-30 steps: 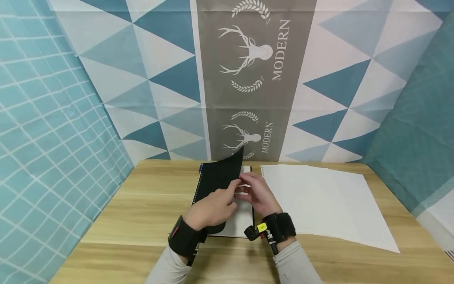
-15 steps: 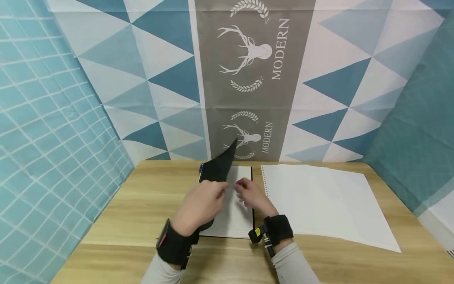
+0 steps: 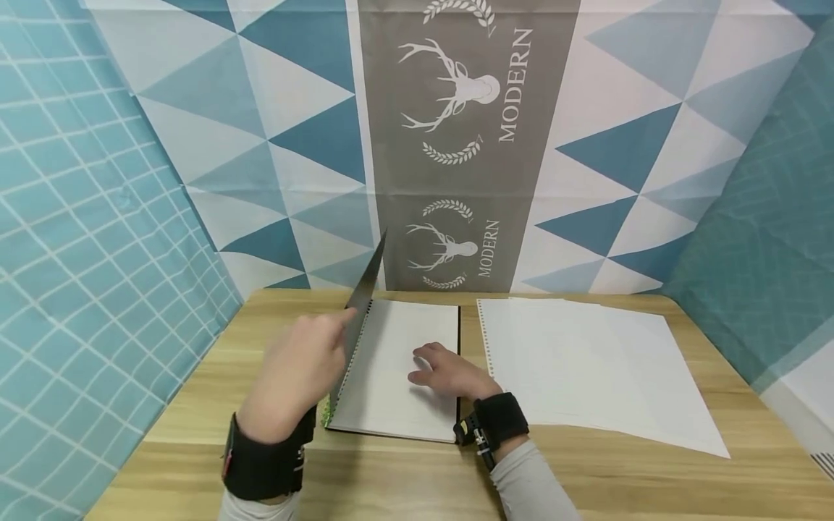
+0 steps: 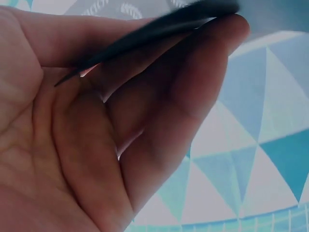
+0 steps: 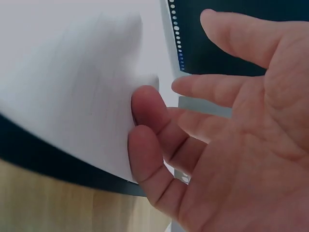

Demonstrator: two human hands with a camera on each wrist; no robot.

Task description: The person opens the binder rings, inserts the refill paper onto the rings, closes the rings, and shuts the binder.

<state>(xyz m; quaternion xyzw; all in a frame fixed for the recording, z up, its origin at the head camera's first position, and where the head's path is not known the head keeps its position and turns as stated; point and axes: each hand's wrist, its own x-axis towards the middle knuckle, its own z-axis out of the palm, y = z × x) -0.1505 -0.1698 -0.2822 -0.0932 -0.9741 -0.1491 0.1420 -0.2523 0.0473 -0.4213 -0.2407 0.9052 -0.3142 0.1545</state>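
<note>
A loose-leaf notebook lies open on the table, its white page (image 3: 384,362) facing up. My left hand (image 3: 293,376) pinches the black cover (image 3: 370,278), which stands nearly upright along the ring edge. In the left wrist view the cover's dark edge (image 4: 145,38) runs between thumb and fingers. Over the page's right half hovers my right hand (image 3: 449,373), fingers spread and loosely bent, holding nothing. In the right wrist view two fingertips (image 5: 145,104) are close to the page (image 5: 63,72); whether they touch it I cannot tell.
Several overlapping white sheets (image 3: 586,369) with a punched left edge lie right of the notebook. A green patterned strip (image 3: 327,412) shows at the notebook's lower left. Wooden table (image 3: 195,383) surrounds these, with a patterned cloth (image 3: 449,145) hanging behind.
My left hand has carried the black cover leftward, from over the page to nearly upright at the rings. My right hand has parted from it and moved slightly down over the page.
</note>
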